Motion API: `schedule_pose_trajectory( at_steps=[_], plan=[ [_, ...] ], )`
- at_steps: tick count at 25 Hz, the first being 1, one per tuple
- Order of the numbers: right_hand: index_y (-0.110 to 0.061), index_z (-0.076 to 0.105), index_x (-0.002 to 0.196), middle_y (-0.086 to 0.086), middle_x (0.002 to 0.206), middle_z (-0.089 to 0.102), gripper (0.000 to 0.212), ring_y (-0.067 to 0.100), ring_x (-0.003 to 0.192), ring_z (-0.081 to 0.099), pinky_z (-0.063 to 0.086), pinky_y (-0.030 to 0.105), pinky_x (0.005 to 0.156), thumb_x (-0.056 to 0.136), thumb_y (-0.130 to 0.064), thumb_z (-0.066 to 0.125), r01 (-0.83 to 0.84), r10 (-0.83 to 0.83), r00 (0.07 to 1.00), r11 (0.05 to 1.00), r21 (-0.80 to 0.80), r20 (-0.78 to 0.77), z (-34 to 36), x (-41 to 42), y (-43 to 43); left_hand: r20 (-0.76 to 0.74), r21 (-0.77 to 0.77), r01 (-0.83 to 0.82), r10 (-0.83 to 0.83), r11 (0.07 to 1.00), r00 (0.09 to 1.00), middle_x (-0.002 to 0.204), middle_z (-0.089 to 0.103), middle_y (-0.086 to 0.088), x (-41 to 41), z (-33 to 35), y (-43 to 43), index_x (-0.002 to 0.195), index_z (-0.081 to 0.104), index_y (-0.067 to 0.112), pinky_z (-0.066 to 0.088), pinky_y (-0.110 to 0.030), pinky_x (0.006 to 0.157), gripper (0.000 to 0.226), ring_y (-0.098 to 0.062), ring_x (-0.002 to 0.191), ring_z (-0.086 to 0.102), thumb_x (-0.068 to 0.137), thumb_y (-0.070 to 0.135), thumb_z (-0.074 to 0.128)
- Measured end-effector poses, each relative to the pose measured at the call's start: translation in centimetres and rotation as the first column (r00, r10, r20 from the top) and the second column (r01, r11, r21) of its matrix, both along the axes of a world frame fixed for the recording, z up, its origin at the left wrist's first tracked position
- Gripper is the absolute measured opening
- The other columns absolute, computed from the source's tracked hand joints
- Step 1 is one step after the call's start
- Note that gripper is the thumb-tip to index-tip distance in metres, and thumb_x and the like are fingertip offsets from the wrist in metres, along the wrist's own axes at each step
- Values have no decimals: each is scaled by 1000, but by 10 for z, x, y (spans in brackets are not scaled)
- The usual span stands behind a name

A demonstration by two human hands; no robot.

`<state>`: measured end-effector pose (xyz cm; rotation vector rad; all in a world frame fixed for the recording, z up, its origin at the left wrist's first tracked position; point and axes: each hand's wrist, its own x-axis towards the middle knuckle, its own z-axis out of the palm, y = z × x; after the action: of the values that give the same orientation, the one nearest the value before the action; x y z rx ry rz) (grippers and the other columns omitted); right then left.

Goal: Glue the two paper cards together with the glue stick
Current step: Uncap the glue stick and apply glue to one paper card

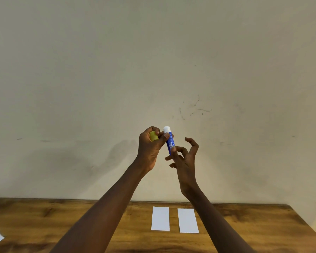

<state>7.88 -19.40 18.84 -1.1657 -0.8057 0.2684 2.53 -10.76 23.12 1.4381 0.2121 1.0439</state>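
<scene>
A plain indoor room, whether home or office cannot be told: a wood-grain counter (pixel 62 225) stands with its far edge against a bare off-white wall (pixel 153 61) bearing dark scuff marks (pixel 195 106).

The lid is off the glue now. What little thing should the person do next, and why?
Probably lower the glue stick to the right card. Its white tip is bare, the left hand holds the yellow cap, the right hand pinches its base, and the left card lies apart, untouched, on the table.

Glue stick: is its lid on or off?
Off. The left hand holds the yellow cap apart, and white glue shows atop the blue glue stick.
</scene>
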Motion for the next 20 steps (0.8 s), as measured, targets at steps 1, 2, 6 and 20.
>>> schedule_pose_trajectory(
  at_steps=[1, 2, 6, 20],
  plan=[
    [-29, 26, 116, 6, 90, 61, 49, 11, 66, 65, 51, 10, 60, 83, -22, 61, 62, -62, 997, 998, -6, 35, 1, 1, 1, 0, -3, 0, 0, 1000, 1000, 78, 61, -6, 0, 0, -1, 69, 40, 14, 53, -12, 63, 25, -11, 69, 68, 82, 1, 57],
    [-26, 29, 114, 8, 88, 62, 48, 9, 62, 65, 50, 10, 60, 81, -13, 62, 103, -102, 993, 995, -5, 63, 2, 1, 1, -7, 5, -20, 20, 1000, 1000, 77, 60, -4, 1, 1, -2, 68, 41, 14, 53, -10, 62, 26, -11, 69, 66, 82, 1, 58],
    [-15, 33, 116, 9, 71, 63, 23, 6, 49, 63, 47, 9, 54, 94, -9, 36, 0, -1, 995, 1000, 11, 98, 3, 2, 1, -11, 36, -37, 37, 999, 999, 77, 59, -6, 4, 1, 1, 67, 41, 15, 53, -12, 63, 25, -14, 71, 66, 81, 4, 59],
    [-15, 30, 126, 3, 77, 63, 39, 7, 51, 64, 48, 10, 49, 92, -34, 36, -85, 90, 990, 995, -53, 106, 8, 7, 6, 20, 4, -60, 60, 998, 998, 80, 62, -7, 3, 6, 2, 69, 41, 15, 53, -11, 60, 24, -16, 72, 69, 82, 4, 58]
  ],
)
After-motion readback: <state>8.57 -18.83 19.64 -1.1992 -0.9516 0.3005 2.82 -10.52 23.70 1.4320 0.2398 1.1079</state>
